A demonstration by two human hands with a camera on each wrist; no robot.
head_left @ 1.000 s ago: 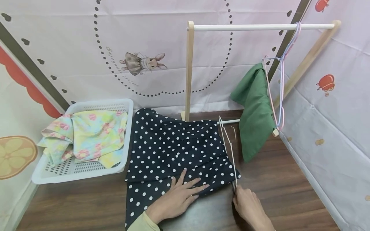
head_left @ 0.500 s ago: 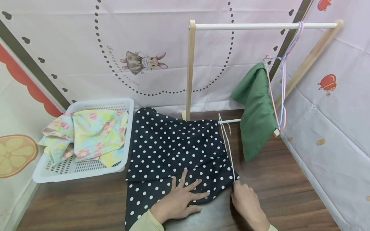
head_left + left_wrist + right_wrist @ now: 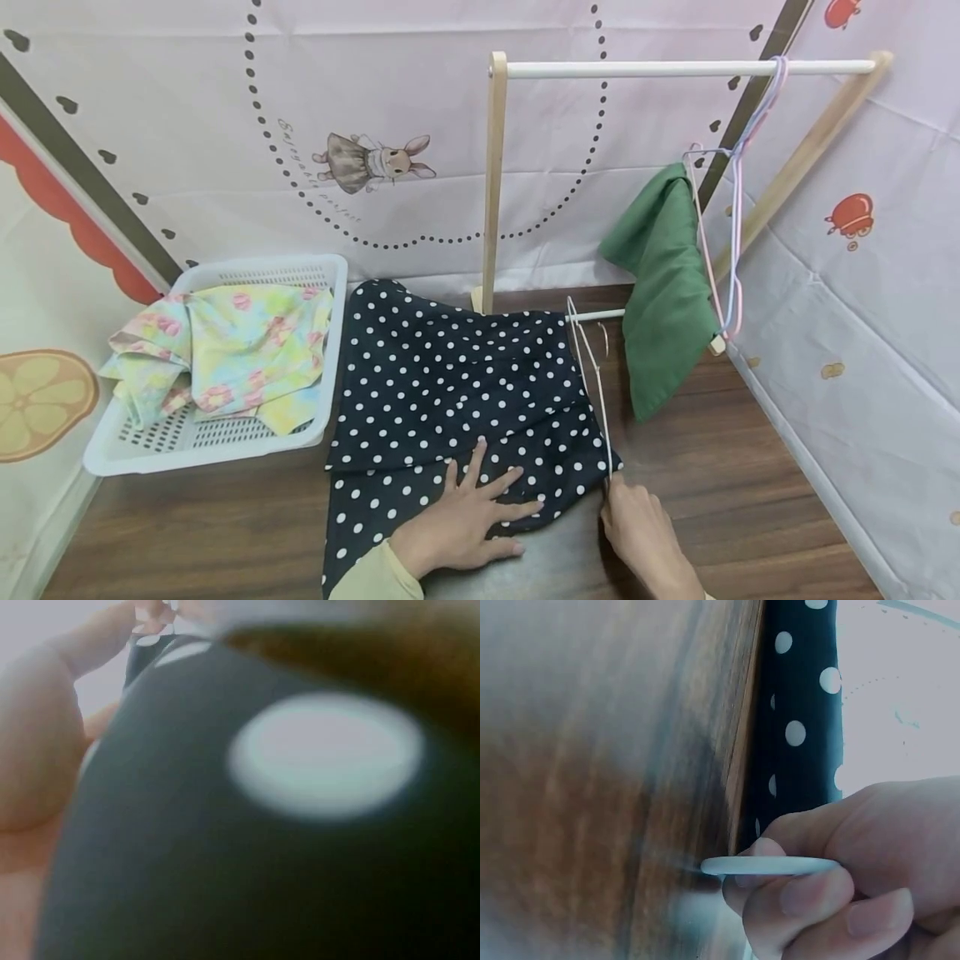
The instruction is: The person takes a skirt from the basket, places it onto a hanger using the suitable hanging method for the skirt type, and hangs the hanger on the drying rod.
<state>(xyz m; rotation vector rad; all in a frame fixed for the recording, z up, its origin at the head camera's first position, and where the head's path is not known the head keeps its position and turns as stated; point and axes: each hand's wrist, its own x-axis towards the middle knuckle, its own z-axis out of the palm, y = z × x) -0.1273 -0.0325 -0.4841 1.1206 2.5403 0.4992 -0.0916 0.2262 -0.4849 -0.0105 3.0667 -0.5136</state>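
Observation:
A black garment with white polka dots (image 3: 457,367) lies spread on the wooden surface in the head view, its exact kind unclear. My left hand (image 3: 461,517) rests on its lower part, fingers straight and spread. Along the garment's right edge stands a thin white clothes hanger (image 3: 600,392), partly against or inside the cloth; how far in is hidden. My right hand (image 3: 641,525) grips the hanger's near end. In the right wrist view, curled fingers (image 3: 802,892) hold the white hanger bar (image 3: 772,865) beside the dotted cloth. Blurred dotted cloth (image 3: 187,825) fills most of the left wrist view.
A white basket (image 3: 337,333) at the left holds a pastel floral cloth (image 3: 255,350). Behind the garment stands a rack with a white rail (image 3: 637,71). Pink and blue hangers (image 3: 735,225) hang at its right end, beside a green cloth (image 3: 667,300).
My left thumb and nearby finger have spread lower. The right hand and hanger have shifted slightly, and the hanger's hook swung left, then partly back. The garment's near right edge has sagged lower.

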